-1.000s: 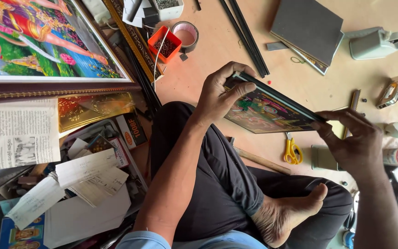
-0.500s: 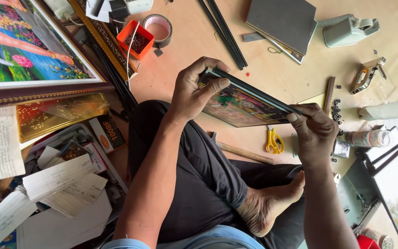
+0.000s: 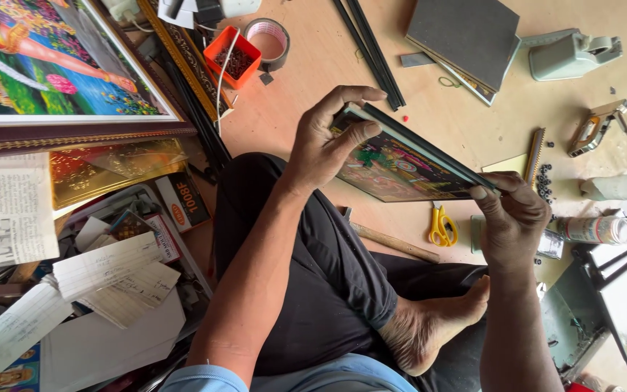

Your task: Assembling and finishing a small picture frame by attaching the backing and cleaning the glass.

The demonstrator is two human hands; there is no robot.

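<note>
Now your left hand (image 3: 321,149) and right hand (image 3: 511,218) stay clamped on the small framed picture (image 3: 400,168), which you've tilted edge-up above the scissors (image 3: 441,226)

A small framed picture (image 3: 400,163) is held up above the lap, clear of the floor, tilted so that its upper edge faces the camera. The frame is thin and dark — black or near it — and a colourful print in greens, reds and pinks is seen behind the glass. One short end is pinched by the left hand (image 3: 324,145), thumb on the face, fingers curled over the top edge — the opposite corner is clasped by the right hand (image 3: 513,218).
</note>
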